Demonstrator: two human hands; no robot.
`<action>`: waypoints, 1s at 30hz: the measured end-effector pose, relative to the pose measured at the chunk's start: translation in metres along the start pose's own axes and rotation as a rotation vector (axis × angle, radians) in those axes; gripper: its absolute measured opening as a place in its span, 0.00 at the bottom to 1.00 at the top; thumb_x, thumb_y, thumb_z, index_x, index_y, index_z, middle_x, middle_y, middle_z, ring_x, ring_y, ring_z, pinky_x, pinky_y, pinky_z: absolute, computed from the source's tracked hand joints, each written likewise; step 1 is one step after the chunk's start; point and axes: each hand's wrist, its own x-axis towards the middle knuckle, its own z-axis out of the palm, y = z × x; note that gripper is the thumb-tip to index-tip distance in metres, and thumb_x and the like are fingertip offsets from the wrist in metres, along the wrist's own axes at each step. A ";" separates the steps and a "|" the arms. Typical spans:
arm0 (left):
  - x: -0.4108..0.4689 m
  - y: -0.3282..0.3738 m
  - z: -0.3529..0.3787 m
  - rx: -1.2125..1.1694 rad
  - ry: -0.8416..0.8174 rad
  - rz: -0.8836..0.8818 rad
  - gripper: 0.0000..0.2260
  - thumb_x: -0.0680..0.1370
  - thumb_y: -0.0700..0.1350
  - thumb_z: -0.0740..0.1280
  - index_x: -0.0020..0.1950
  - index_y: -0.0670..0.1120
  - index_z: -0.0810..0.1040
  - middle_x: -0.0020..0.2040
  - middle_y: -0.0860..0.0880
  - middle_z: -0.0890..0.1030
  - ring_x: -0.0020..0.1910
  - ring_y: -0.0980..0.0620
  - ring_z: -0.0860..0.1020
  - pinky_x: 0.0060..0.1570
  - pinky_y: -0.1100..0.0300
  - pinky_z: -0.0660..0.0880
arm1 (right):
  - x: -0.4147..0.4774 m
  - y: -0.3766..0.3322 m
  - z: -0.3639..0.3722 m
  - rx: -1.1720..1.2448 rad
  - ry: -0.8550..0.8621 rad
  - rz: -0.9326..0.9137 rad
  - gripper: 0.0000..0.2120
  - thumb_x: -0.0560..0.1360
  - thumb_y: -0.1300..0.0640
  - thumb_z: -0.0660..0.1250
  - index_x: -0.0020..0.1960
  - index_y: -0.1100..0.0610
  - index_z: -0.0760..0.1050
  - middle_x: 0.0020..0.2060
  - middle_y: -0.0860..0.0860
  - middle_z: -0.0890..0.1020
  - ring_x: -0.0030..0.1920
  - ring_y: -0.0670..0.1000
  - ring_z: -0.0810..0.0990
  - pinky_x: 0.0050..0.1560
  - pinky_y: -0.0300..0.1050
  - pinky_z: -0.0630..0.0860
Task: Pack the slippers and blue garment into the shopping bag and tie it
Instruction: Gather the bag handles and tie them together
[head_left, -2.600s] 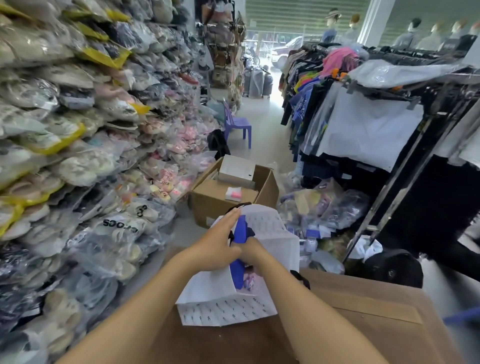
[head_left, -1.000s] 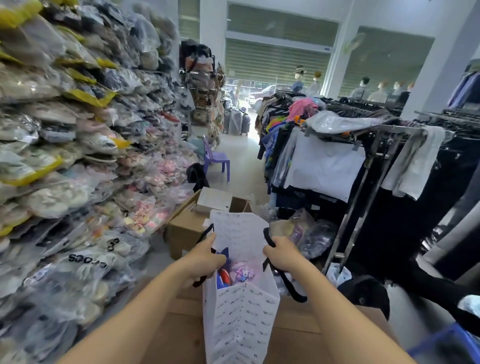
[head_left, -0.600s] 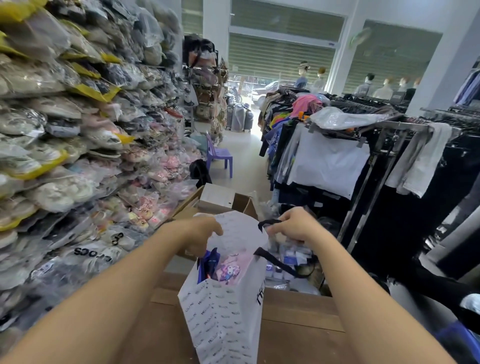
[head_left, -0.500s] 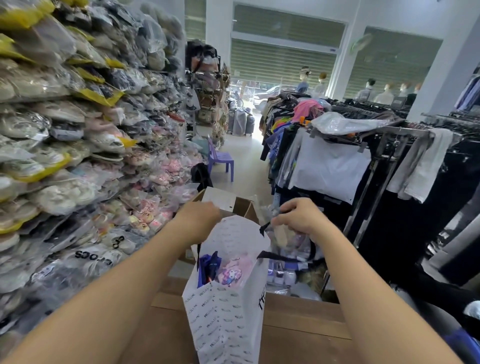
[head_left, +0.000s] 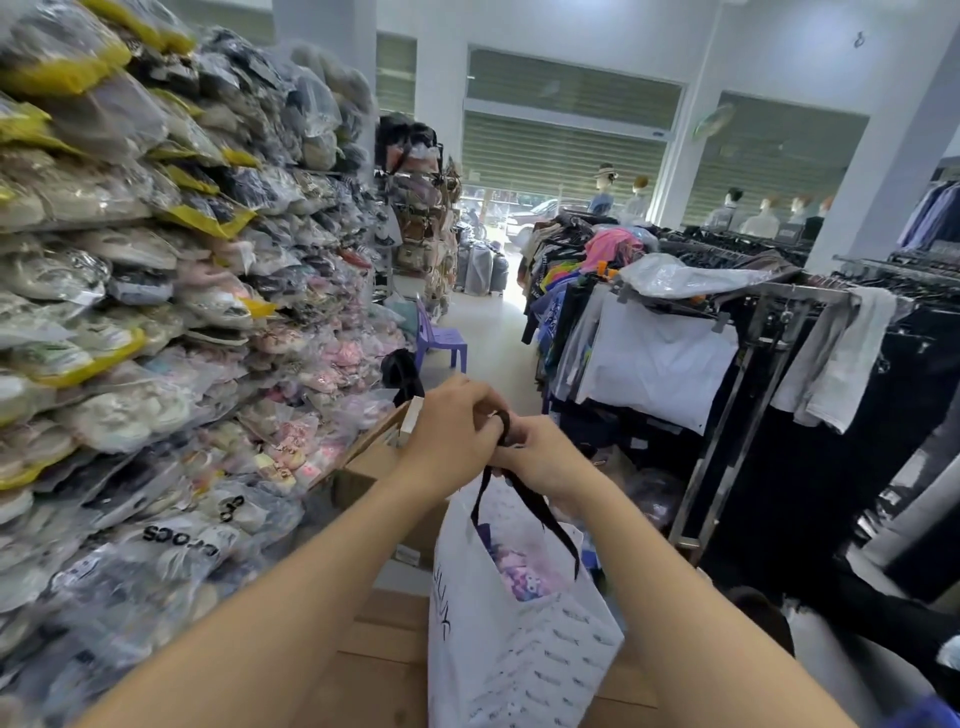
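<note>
A white patterned shopping bag (head_left: 511, 660) stands upright on a brown cardboard surface (head_left: 384, 654) in front of me. Through its open top I see the pink slippers (head_left: 519, 564) and a sliver of the blue garment (head_left: 484, 535). Two black ribbon handles (head_left: 535, 506) rise from the bag's mouth to my hands. My left hand (head_left: 452, 441) and my right hand (head_left: 545, 457) meet above the bag, both pinching the black handles together, with a loop of ribbon showing between the fingers.
A tall wall of plastic-wrapped shoes (head_left: 156, 338) fills the left. An open cardboard box (head_left: 371, 457) sits behind the bag. Clothes racks (head_left: 727, 338) crowd the right. A purple chair (head_left: 441, 340) stands in the aisle, and a black bag (head_left: 758, 613) lies on the floor to the right.
My hands were apart, each holding one handle at the bag's mouth. They have come together above the bag with both handles gathered between them. The view has tilted up.
</note>
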 end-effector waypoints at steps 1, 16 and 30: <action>0.000 -0.001 0.000 -0.037 -0.033 -0.039 0.08 0.74 0.39 0.68 0.51 0.46 0.82 0.50 0.47 0.78 0.48 0.53 0.79 0.44 0.71 0.71 | 0.001 0.003 -0.001 0.016 0.024 0.009 0.05 0.75 0.70 0.69 0.50 0.68 0.81 0.30 0.51 0.76 0.27 0.41 0.73 0.32 0.33 0.71; -0.046 -0.020 0.060 -0.582 -0.341 -0.338 0.18 0.79 0.53 0.52 0.56 0.47 0.78 0.52 0.44 0.81 0.55 0.47 0.77 0.63 0.47 0.71 | -0.003 0.010 -0.036 0.181 0.334 0.053 0.08 0.73 0.63 0.75 0.48 0.68 0.84 0.32 0.58 0.80 0.30 0.50 0.74 0.32 0.37 0.76; -0.034 -0.018 0.078 -0.972 -0.066 -0.802 0.26 0.83 0.51 0.49 0.41 0.38 0.80 0.20 0.52 0.62 0.21 0.53 0.59 0.24 0.60 0.61 | -0.023 0.004 -0.072 -0.687 0.060 -0.037 0.17 0.75 0.64 0.72 0.62 0.52 0.82 0.50 0.43 0.80 0.50 0.47 0.76 0.54 0.42 0.72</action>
